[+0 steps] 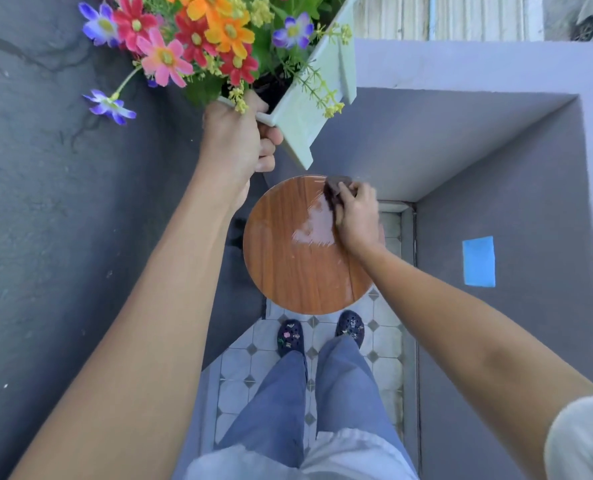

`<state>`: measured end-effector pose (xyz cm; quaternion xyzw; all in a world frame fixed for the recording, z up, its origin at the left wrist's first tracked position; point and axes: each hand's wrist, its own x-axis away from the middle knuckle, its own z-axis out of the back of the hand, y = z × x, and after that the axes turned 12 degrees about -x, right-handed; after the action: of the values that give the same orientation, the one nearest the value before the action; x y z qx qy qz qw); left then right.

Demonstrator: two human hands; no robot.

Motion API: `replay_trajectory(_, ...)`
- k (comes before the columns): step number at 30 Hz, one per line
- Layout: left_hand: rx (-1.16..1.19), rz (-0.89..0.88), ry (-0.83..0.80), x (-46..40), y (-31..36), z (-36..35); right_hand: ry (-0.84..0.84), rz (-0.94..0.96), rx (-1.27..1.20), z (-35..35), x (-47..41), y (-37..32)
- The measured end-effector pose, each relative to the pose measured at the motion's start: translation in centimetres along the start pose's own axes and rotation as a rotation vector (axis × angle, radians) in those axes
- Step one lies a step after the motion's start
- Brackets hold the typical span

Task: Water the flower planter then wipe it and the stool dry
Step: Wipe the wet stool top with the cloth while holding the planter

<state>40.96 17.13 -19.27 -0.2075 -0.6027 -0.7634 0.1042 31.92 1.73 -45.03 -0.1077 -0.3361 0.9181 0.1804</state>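
Head view: my left hand [234, 140] clenches the near rim of the pale flower planter [309, 98], held tilted above the stool, its long axis running from my grip up and right. My right hand [355, 216] grasps a dark cloth [335, 192], pressed on the far right edge of the round wooden stool [288, 258], beside a wet patch [314, 230]

An outdoor corner of a home — a balcony or stoop, it seems. Painted grey concrete walls [496, 140] enclose a narrow strip of patterned floor tiles [246, 386]; a planter [309, 109] of bright flowers [198, 36] and a round wooden stool [288, 258] stand here — beyond the parapet, pavement [461, 15].
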Motion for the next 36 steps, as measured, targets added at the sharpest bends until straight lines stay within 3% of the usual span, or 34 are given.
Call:
replay_trajectory(6,-0.012,-0.010,-0.005,-0.5,0.3,0.0,-0.474,0.575,-0.059,-5.1,10.8,-5.3)
replay_trajectory(9,-0.018,-0.018,-0.018,-0.6,0.5,0.3,-0.527,0.756,-0.034,-6.2,10.0,-5.7)
replay_trajectory(11,-0.024,-0.027,-0.026,-0.8,0.4,0.4,-0.414,0.655,0.010,-5.9,5.9,-5.3)
replay_trajectory(15,-0.033,-0.032,-0.024,-0.9,0.3,0.5,-0.112,0.184,0.039,-3.9,-2.8,-3.1)
replay_trajectory(18,-0.028,-0.033,-0.027,-0.9,0.3,0.5,-0.053,0.122,0.046,-3.7,-3.4,-3.0)
replay_trajectory(21,-0.024,-0.031,-0.024,-1.0,0.2,0.5,-0.216,0.345,0.037,-5.8,0.6,-4.9)
replay_trajectory(25,-0.019,-0.023,-0.023,-1.1,0.1,0.2,-0.565,0.852,0.021,-7.6,5.7,-7.3)
replay_trajectory(27,-0.017,-0.014,-0.021,-1.1,0.0,0.1,-0.585,0.940,0.027,-7.2,4.4,-7.3)
replay_trajectory(29,-0.016,-0.007,-0.015,-1.1,-0.1,0.1,-0.480,0.794,0.071,-6.8,1.7,-6.7)
replay_trajectory(33,-0.023,-0.004,-0.012,-1.1,-0.4,0.2,-0.163,0.216,0.055,-5.3,-3.2,-4.1)
replay_trajectory(36,-0.034,-0.002,-0.016,-1.1,-0.6,0.1,-0.076,0.100,0.043,-5.0,-2.9,-4.0)
